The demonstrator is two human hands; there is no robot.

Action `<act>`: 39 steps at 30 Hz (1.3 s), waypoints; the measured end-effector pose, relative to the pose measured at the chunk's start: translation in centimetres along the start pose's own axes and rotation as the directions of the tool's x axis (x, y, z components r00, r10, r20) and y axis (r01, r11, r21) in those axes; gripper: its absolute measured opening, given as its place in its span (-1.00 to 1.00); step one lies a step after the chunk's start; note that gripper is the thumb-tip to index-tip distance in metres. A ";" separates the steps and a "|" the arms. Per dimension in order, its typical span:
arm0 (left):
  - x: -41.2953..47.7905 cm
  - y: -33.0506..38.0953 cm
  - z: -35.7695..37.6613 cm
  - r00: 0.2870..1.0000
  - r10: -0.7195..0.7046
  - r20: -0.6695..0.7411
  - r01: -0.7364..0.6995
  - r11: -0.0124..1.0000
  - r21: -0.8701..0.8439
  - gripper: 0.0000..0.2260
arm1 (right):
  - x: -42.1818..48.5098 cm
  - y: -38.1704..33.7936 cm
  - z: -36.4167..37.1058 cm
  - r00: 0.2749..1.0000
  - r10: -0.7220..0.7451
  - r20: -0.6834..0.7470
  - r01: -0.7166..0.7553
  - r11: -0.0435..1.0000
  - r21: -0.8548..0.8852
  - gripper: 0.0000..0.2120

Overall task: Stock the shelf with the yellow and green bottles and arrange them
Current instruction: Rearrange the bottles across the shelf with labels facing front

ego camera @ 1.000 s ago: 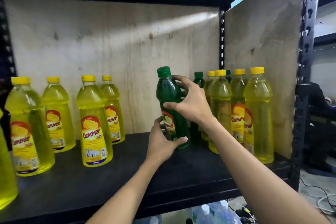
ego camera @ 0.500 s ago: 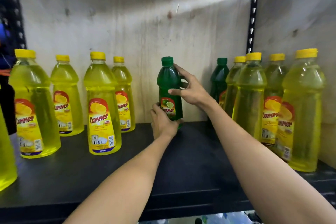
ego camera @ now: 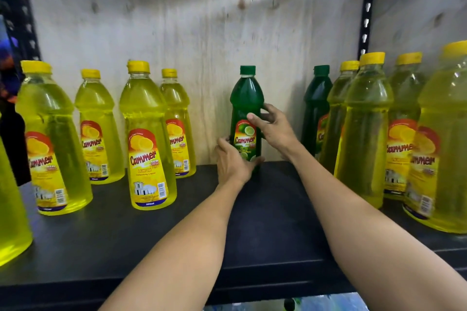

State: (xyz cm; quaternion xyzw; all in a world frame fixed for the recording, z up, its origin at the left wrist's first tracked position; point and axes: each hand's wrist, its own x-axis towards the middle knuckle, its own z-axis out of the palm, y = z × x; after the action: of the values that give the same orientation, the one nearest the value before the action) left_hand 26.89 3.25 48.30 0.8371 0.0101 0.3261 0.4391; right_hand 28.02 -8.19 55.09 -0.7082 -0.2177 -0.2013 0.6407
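Note:
A green bottle (ego camera: 246, 98) with a lime label stands upright at the back middle of the black shelf (ego camera: 265, 222), against the plywood back wall. My left hand (ego camera: 233, 161) wraps its base and my right hand (ego camera: 271, 127) grips its right side at label height. A second green bottle (ego camera: 316, 106) stands further right, partly hidden behind a cluster of yellow bottles (ego camera: 366, 124). Several yellow lemon bottles (ego camera: 147, 139) stand in two rows on the left.
Plywood panels (ego camera: 177, 20) close the back and right side of the bay. Black perforated uprights (ego camera: 366, 5) frame the back corners. Bare shelf lies between the two yellow groups in front of my hands. A large yellow bottle (ego camera: 10, 222) sits at the far left edge.
The green bottle has moved left and back, from beside the right cluster to the rear middle of the shelf, and now stands upright with both hands on it. The view moved closer.

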 end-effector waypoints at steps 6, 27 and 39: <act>0.4 -0.4 -0.3 0.999 -0.026 0.036 0.026 0.999 -0.020 -0.09 | 0.1 0.7 1.4 0.999 -0.040 -0.018 0.035 0.980 -0.195 -0.42; -3.6 4.3 -0.5 0.992 0.057 -0.109 -0.047 0.994 0.094 -0.03 | -6.7 -5.9 -2.9 0.978 -0.138 -0.158 0.043 0.868 -0.494 -0.59; -13.2 12.4 1.6 0.874 0.436 0.216 -0.324 0.853 -0.409 -0.77 | -16.9 -12.6 -14.5 0.596 -0.524 -0.608 -0.053 0.730 -0.681 -0.71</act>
State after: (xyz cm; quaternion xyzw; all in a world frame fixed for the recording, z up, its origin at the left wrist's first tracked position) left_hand 14.01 -9.59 49.76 0.7668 -0.2843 0.2724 0.5070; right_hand 6.85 -22.45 57.28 -0.6856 0.0604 -0.6332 0.3540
